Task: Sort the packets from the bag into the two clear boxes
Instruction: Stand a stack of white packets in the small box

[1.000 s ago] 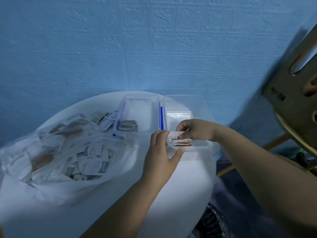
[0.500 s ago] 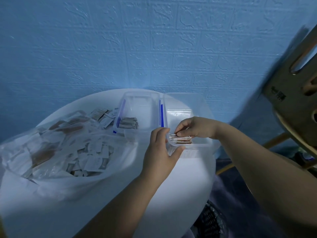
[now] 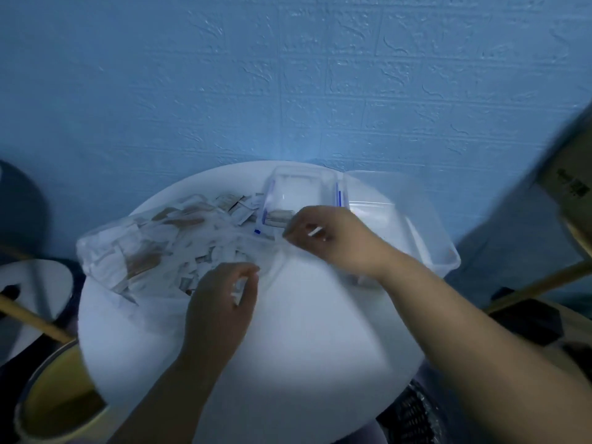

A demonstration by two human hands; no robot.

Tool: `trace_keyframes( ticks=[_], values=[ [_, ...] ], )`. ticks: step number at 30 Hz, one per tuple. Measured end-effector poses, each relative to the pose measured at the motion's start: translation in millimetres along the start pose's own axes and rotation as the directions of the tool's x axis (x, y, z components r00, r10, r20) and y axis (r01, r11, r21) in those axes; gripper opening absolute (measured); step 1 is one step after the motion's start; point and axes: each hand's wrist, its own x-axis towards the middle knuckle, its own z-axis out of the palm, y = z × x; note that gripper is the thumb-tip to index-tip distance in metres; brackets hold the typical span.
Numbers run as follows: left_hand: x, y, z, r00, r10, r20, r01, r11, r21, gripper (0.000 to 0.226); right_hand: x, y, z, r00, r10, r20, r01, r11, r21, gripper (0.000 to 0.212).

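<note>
Two hands at the mouth of the crumpled clear plastic bag, for picking: my right hand pinches a thin white packet; my left hand curls, grip unclear.

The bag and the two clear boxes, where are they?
bag (image 3: 96, 254), head view, its clear left end.
left box (image 3: 298, 193), head view, its bare floor.
right box (image 3: 411, 230), head view, its bare floor.

Wall blue, embossed brick pattern. Table white. Packets white, brown. Left box clear, clips blue.
</note>
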Motion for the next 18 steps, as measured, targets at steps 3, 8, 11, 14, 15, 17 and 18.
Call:
trace_keyframes(
  ticks=[3, 8, 11, 14, 15, 17, 18],
  values=[
    [-8.2, -32.4, -22.5, 0.997, -0.048, 0.068, 0.032, 0.975, 0.220, 0.042, 3.9, -1.5, 55.3, 0.988, -0.055, 0.145, 0.065, 0.996, -0.059, 0.011],
    [-9.1, -62.2, -31.5, 0.977, -0.112, 0.180, 0.021, 0.896, 0.443, 0.050, 18.4, 10.5, 109.6, 0.986, 0.015, 0.167, 0.028, 0.968, -0.250, 0.033],
    [-7.7, -66.1, -30.1, 0.941, -0.131, 0.312, -0.069, 0.828, 0.556, 0.051, 22.9, 14.8, 120.0, 0.963, 0.135, 0.235, -0.040, 0.929, -0.369, 0.057],
    [-10.9, -67.4, -29.4, 0.922, -0.104, 0.372, -0.138, 0.810, 0.570, 0.050, 23.7, 17.1, 123.2, 0.949, 0.167, 0.267, -0.043, 0.909, -0.414, 0.059],
    [-12.2, -67.8, -31.3, 0.924, -0.076, 0.375, -0.147, 0.833, 0.533, 0.047, 22.9, 17.3, 121.8, 0.950, 0.162, 0.267, -0.040, 0.911, -0.411, 0.056],
    [-14.2, -66.9, -36.8, 0.937, -0.017, 0.350, -0.133, 0.907, 0.400, 0.042, 20.7, 16.2, 114.6, 0.954, 0.147, 0.262, -0.036, 0.922, -0.384, 0.046],
    [-13.7, -65.5, -40.1, 0.945, -0.004, 0.327, -0.108, 0.940, 0.324, 0.042, 19.4, 14.9, 110.3, 0.958, 0.143, 0.251, -0.041, 0.928, -0.371, 0.039]
  ],
)
